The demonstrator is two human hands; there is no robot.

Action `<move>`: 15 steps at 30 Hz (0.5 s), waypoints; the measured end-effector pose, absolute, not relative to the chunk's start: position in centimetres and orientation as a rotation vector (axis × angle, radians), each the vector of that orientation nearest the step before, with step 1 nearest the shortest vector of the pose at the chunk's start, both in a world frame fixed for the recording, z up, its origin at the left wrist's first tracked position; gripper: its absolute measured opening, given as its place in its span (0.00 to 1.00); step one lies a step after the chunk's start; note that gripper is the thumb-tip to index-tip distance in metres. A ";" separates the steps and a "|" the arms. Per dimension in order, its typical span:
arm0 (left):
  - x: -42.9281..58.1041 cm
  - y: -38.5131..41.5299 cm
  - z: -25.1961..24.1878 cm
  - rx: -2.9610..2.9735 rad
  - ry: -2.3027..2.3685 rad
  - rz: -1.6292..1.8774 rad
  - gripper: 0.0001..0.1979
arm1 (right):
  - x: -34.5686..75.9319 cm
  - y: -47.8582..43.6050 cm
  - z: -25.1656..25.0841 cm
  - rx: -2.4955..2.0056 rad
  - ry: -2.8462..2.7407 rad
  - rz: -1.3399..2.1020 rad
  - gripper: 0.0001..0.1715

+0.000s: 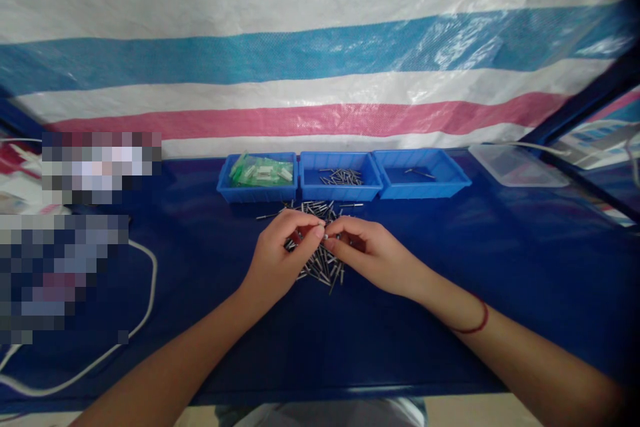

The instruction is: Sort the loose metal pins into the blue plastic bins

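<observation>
A loose pile of pop rivets (317,267), thin dark and silver metal pins, lies on the blue table under my hands. My left hand (280,247) pinches a small pale piece between thumb and forefinger, just above the pile. Fingertip to fingertip with it, my right hand (373,247) is also closed in a pinch, a tiny whitish end showing at its thumb. Whether both hands grip one part or two I cannot tell. Behind the pile, the middle blue bin (313,193) contains several more rivets (344,177).
The left bin (257,195) holds green plastic bags (260,170) with white pieces. A couple of pins lie in the right bin (450,188). A clear plastic lid (517,167) rests at the back right. Along the left runs a white cable (153,273). Striped sheeting (300,60) hangs behind.
</observation>
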State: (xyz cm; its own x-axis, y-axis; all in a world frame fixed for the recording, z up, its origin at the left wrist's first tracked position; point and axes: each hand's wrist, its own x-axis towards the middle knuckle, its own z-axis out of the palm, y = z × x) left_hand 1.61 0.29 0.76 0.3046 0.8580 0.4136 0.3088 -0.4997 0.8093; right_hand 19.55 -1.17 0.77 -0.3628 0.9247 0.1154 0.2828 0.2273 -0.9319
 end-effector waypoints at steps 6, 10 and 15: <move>1.6 0.4 0.9 2.010 1.025 1.195 0.04 | 19.5 -1.1 1.0 -1.124 -1.760 1.104 0.06; 1.3 0.5 1.0 2.035 1.037 1.186 0.03 | 19.5 -1.1 1.0 -1.147 -1.689 1.080 0.06; 0.8 0.9 1.2 2.104 1.071 1.133 0.03 | 19.6 -1.3 1.2 -1.184 -1.631 0.988 0.05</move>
